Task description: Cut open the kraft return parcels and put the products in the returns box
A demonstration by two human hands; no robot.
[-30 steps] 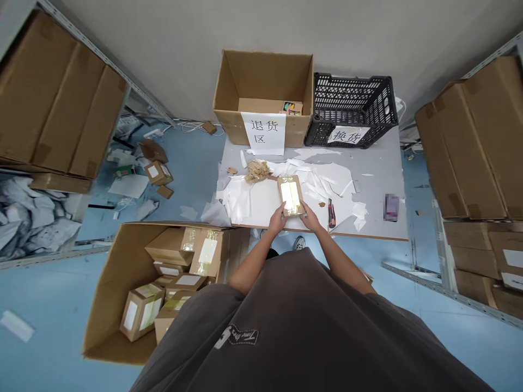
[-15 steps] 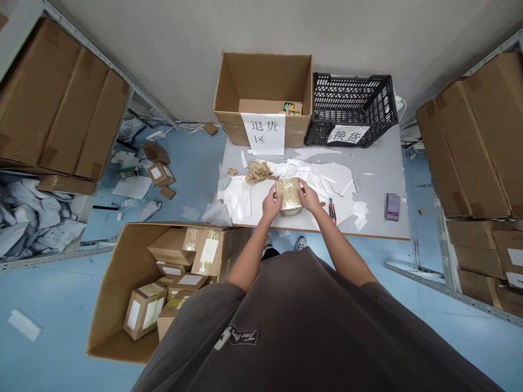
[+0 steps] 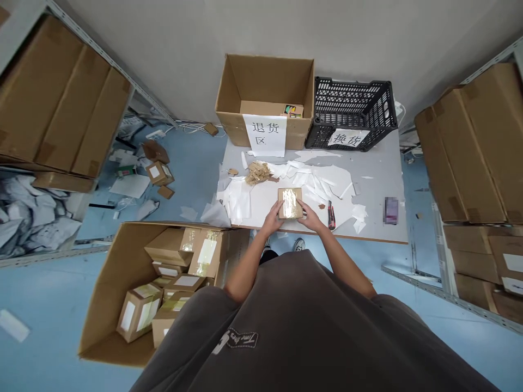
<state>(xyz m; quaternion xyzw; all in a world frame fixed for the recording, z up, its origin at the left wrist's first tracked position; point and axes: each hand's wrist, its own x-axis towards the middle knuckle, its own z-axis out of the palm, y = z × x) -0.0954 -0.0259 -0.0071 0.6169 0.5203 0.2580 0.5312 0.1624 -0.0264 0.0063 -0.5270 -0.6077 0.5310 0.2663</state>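
Brown cardboard, a small taped box point(image 3: 290, 203), sat between both hands, left-hand point(image 3: 272, 218) and right-hand point(image 3: 310, 216) fingers grasping its sides, over the front of the grey tabletop point(image 3: 378, 179). Right of box: red-and-black utility knife point(image 3: 331, 214). Behind, to its left: crumpled brown paper point(image 3: 257, 172).

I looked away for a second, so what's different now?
The small taped cardboard box got turned: its white label faced up, and now a shiny taped side does. The left hand and right hand still hold it. The utility knife and crumpled brown paper stayed put.
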